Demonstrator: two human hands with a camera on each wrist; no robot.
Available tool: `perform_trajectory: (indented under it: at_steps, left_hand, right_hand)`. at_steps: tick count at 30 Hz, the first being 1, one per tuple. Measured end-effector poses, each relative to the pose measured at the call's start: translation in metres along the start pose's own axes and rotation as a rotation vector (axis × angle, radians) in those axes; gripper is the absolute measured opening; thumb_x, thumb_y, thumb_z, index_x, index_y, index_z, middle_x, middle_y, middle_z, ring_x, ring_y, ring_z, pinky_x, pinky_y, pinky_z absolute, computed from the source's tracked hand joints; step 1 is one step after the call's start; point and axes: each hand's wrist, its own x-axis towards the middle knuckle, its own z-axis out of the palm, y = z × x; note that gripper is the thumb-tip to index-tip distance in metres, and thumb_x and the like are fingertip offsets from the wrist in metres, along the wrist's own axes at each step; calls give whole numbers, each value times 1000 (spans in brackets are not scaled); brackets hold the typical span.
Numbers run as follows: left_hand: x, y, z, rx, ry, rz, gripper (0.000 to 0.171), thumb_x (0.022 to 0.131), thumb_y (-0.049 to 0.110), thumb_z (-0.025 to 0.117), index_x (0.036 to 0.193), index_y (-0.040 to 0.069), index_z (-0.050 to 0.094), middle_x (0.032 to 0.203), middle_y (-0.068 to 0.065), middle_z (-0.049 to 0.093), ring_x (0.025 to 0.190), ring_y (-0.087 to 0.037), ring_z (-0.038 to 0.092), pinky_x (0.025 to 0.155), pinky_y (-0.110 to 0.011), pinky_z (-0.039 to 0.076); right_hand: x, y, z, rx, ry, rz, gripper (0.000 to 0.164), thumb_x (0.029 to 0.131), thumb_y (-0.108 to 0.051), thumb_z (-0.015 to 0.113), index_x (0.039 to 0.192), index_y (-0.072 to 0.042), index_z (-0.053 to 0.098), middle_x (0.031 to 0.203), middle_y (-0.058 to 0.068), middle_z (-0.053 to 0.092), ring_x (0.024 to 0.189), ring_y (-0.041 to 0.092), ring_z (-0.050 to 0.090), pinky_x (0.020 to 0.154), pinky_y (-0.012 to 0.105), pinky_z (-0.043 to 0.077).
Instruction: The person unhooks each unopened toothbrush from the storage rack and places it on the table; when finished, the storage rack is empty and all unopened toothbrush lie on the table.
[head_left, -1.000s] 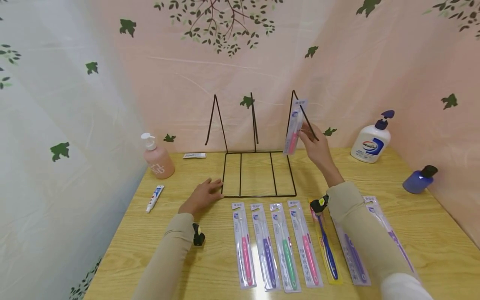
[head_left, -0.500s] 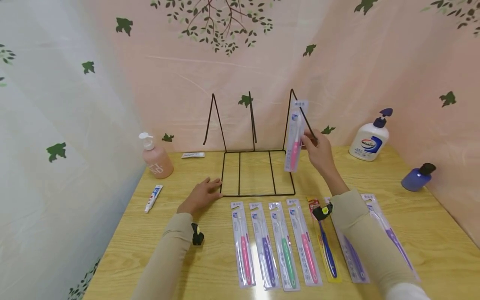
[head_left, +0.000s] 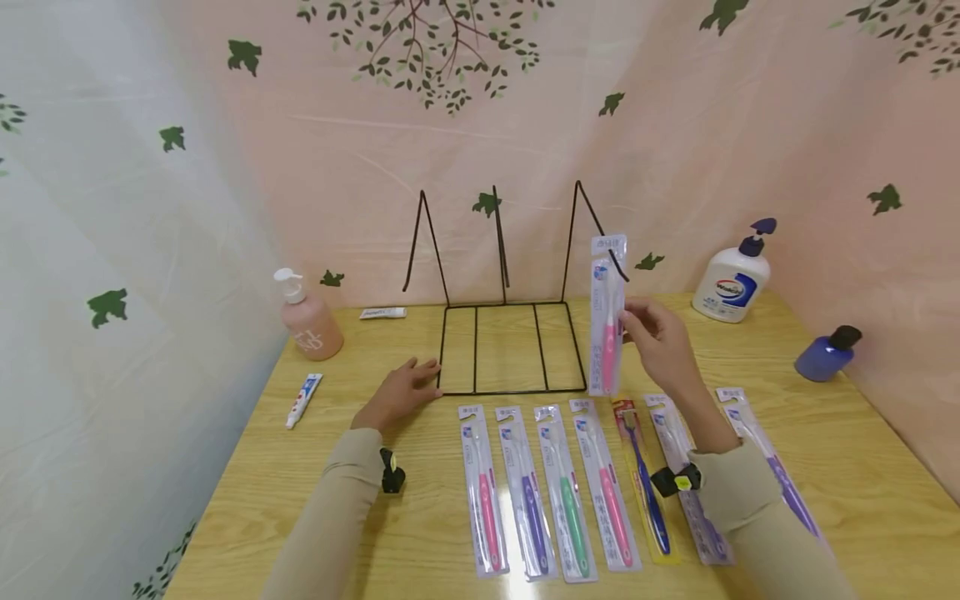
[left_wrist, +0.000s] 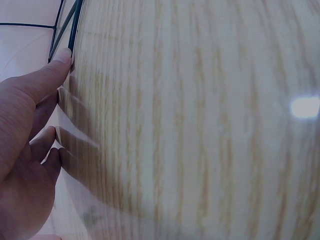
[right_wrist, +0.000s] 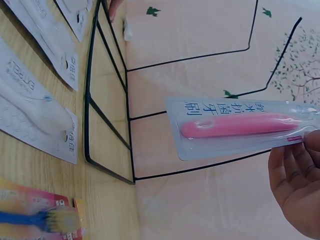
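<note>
My right hand [head_left: 662, 346] pinches the side edge of a packaged pink toothbrush [head_left: 609, 333], held upright at the rack's right arm. The arm's wire runs behind the package top, and its bent tip shows in front just below. In the right wrist view the pink handle [right_wrist: 240, 125] shows through clear plastic, with fingers at the package edge. My left hand [head_left: 401, 392] rests at the left side of the black wire rack [head_left: 510, 392], fingers loosely extended; in the left wrist view the thumb [left_wrist: 60, 56] touches the wire.
Several packaged toothbrushes lie in a row before the rack, including a green one [head_left: 573, 525] and a blue one [head_left: 651, 500]. A pink pump bottle [head_left: 311, 329] and toothpaste tube [head_left: 303, 402] stand left; a white pump bottle [head_left: 731, 283] and blue bottle [head_left: 825, 357] are right.
My right hand has drawn the packaged pink toothbrush forward and down along the rack's right arm, toward the arm's tip. My left hand has stayed at the rack's left side.
</note>
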Motion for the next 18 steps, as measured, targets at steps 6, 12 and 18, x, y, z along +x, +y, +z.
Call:
perform_trajectory:
  at_steps: [6,12,18]
  left_hand:
    - [-1,-1,1,-13,-2,2,57,94,33,60,144,12,44,155,-3,33,146,-39,13,115,-61,16]
    - [0,0,1,-24,-6,-10,57,94,33,60,144,12,44,155,-2,33,146,-38,13,115,-60,16]
    - [2,-1,3,-21,-13,-22,57,94,34,60,144,13,44,155,-2,33,146,-38,13,115,-60,15]
  right_hand:
    - [-22,-7,-13,-54,-24,-10,25,99,-14,52,116,1,61,93,-6,61,77,5,60,68,16,53]
    - [-39,-18,-25,-117,-51,-25,25,99,-12,52,120,-1,61,97,-9,61,77,6,59,69,13,51]
    - [-52,-28,-38,-152,-55,-50,26,99,-11,52,122,-2,60,99,-14,61,79,6,58,71,11,50]
